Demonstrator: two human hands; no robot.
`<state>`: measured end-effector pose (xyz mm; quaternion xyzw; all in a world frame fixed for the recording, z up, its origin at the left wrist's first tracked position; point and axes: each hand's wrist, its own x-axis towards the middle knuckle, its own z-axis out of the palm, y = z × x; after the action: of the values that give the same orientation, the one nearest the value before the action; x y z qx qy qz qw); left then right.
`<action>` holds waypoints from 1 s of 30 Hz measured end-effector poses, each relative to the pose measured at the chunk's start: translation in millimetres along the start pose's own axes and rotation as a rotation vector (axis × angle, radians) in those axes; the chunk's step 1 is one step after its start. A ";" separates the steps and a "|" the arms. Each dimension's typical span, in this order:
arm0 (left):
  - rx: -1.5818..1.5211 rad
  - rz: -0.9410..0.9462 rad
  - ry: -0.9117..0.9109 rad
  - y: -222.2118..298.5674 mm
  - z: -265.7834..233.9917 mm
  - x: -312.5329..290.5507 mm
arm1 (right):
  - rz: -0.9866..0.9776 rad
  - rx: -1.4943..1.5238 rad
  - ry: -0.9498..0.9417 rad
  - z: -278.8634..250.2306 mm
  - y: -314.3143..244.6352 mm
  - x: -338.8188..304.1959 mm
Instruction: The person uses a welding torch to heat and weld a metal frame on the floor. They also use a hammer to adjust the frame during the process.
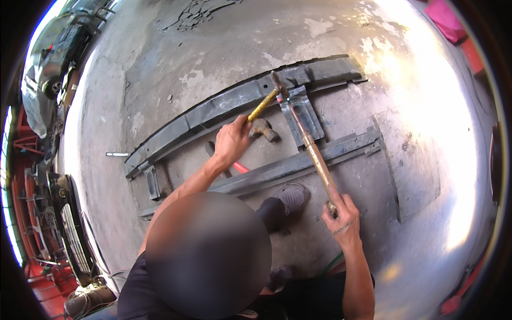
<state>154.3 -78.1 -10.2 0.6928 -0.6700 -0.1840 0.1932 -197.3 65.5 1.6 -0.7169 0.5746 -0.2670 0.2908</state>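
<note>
My left hand (233,140) is closed around the yellow handle of a hammer (261,108). Its rusty head rests at, or just above, a dark bracket (305,118) that joins the two long bars of a metal car frame (213,110). In my right hand (342,217) is a brass gas torch (316,158), its thin tip pointing at the bracket's upper end beside the hammer head. A small bright spot and a reddish spot show there. Beside my left hand lies a rusty hammer head (262,129); its handle is hidden. A red-handled tool (240,168) lies partly behind my wrist.
My shoe (293,197) stands against the near bar (256,180). A flat sheet (410,170) lies on the concrete floor at right. Car parts and a grille (74,240) line the left side. A green hose (333,262) runs near my right arm. A blurred round patch covers the lower middle.
</note>
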 end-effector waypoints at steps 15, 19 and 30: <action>0.050 -0.043 0.005 -10.5 17.6 1.2 | 0.014 0.012 0.020 4.6 0.1 7.4; -0.014 -0.067 0.006 -3.3 7.3 8.8 | 0.046 0.030 0.002 2.5 -0.2 5.1; -0.196 -0.111 0.013 -3.1 8.6 1.6 | 0.074 0.078 0.000 6.1 -1.0 11.9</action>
<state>152.6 -79.8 -19.2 0.7077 -0.6083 -0.2545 0.2537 -189.9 54.8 -1.3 -0.6831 0.5902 -0.2783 0.3281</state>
